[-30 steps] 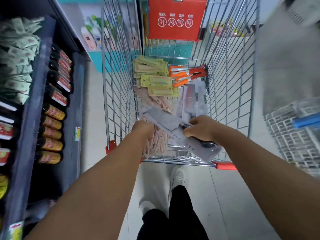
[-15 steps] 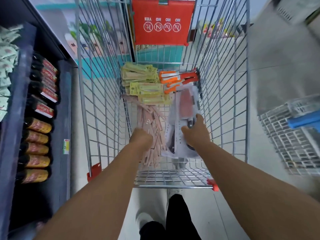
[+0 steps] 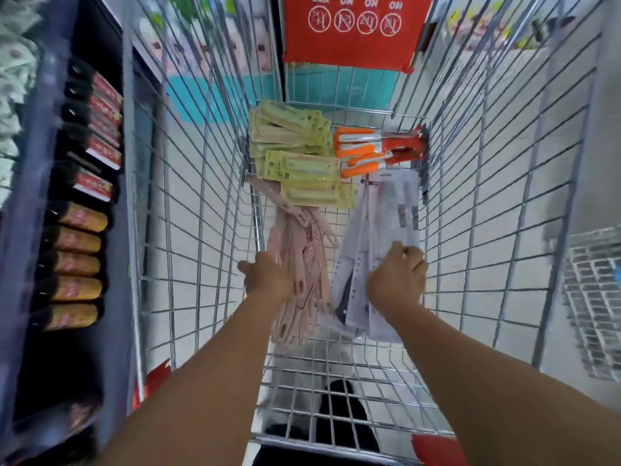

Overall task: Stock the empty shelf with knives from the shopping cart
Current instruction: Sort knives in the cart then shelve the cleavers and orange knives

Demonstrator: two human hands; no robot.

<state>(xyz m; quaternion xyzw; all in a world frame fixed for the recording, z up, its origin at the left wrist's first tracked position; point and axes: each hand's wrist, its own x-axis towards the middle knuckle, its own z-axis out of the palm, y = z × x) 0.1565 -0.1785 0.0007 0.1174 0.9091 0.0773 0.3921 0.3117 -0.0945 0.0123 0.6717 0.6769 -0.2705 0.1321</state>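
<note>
Both my arms reach down into the wire shopping cart (image 3: pixel 188 230). My right hand (image 3: pixel 396 277) is closed on the near end of a stack of grey-white packaged knives (image 3: pixel 379 223) lying along the cart's right side. My left hand (image 3: pixel 267 275) rests with curled fingers on a pile of pink packaged knives (image 3: pixel 299 264) in the middle; whether it grips them I cannot tell. Farther back lie yellow-green carded knives (image 3: pixel 302 166) and orange-handled knives (image 3: pixel 366 153).
A dark shelf unit (image 3: pixel 20 264) on the left holds rows of bottles (image 3: pixel 77 264) and packets. A red sign (image 3: pixel 353 28) hangs on the cart's far end. A grey plastic crate (image 3: pixel 594 304) stands at the right. My legs show through the cart's floor.
The grey-white knife pack that my right hand held up over the cart's near edge has gone down into the cart. Both hands have sunk deeper onto the piles, and the camera has leaned in.
</note>
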